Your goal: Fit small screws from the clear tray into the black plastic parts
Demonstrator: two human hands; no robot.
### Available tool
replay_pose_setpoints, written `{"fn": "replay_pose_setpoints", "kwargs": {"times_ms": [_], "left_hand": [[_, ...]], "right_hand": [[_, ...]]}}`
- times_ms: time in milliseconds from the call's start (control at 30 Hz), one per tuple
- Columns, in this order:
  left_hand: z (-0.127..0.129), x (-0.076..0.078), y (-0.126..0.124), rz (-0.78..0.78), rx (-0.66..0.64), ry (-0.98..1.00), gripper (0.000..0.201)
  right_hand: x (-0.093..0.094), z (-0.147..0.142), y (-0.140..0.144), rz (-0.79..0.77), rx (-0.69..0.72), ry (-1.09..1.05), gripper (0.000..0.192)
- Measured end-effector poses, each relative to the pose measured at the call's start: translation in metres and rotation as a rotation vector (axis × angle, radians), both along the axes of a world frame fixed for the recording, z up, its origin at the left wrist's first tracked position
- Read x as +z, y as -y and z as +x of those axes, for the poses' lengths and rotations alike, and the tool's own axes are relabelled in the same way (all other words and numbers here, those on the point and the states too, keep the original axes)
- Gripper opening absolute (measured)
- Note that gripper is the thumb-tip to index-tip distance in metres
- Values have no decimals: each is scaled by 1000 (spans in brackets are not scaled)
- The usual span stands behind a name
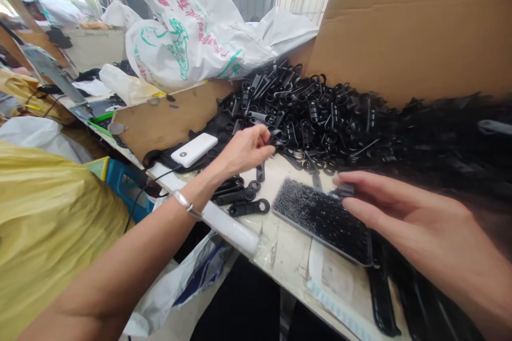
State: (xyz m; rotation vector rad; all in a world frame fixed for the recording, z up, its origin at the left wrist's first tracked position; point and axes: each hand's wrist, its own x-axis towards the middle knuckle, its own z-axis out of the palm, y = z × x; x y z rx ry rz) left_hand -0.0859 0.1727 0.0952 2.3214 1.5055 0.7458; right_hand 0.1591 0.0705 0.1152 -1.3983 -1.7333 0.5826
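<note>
Nearest us, the right hand (404, 224) pinches a small black clip (346, 189) between thumb and fingertips, just over the near corner of a flat tray (320, 218) of tiny black bits, grainy-looking. We see 3 black straps (244, 200) with ring ends lying left of the tray on the stained table (288, 256), long axes roughly left-right. Farther out, the left hand (244, 149) closes its fingertips on 1 glossy plastic strap (276, 137) at the near edge of the pile (320, 112); this hand is nearer the pile. A white power bank (194, 149) sits left of it. Cardboard (400, 21) stands behind.
</note>
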Motion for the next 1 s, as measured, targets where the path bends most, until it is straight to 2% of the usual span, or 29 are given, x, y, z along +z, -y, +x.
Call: {"fn": "replay_pose_setpoints", "kwargs": {"times_ms": [33, 100, 167, 233, 333, 500, 667, 733, 833, 900, 1000], "left_hand": [[8, -3, 14, -52, -56, 102, 15], [24, -13, 40, -360, -230, 631, 25], [38, -26, 60, -577, -306, 951, 30], [49, -35, 73, -676, -315, 1128, 34], [57, -39, 83, -725, -317, 1261, 41], [60, -35, 93, -745, -383, 1297, 47], [61, -35, 101, -680, -412, 1268, 46], [61, -35, 103, -584, -373, 1157, 45], [58, -33, 107, -401, -253, 876, 41], [56, -32, 108, -335, -213, 735, 38], [52, -33, 110, -328, -211, 723, 32]], "right_hand": [[-4, -3, -1, 22, 17, -13, 27], [-15, -7, -3, 60, 45, -56, 25], [-25, -11, -4, 127, 54, -74, 23], [-34, -15, -4, 192, 46, -40, 22], [-42, -20, -2, 261, -1, 48, 23], [-46, -26, -2, 430, 4, 188, 20], [-47, -29, -4, 527, 44, 270, 15], [-47, -29, -3, 536, 60, 288, 14], [-46, -28, 0, 544, 74, 321, 15], [-46, -27, 2, 525, 72, 316, 18], [-46, -22, 4, 441, 70, 272, 28]]}}
